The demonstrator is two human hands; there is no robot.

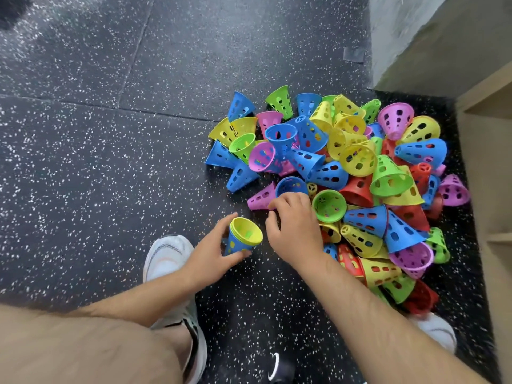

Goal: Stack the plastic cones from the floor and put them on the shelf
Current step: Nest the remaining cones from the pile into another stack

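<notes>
A big pile of perforated plastic cones [346, 167] in blue, yellow, green, pink and red lies on the dark speckled floor. My left hand [213, 253] grips a small stack of cones [243, 238], blue outside with a yellow one nested in it, mouth up. My right hand [293, 225] reaches over the pile's near edge, its fingertips curled at a pink cone [260, 198] lying on its side beside a blue cone [291, 185]. Whether the fingers hold the pink cone I cannot tell.
A light wooden shelf unit [490, 151] stands at the right edge, with a grey wall [432, 37] behind it. My white shoes [169, 261] stand on the floor below the hands. The floor [97, 148] stretches out to the left of the pile.
</notes>
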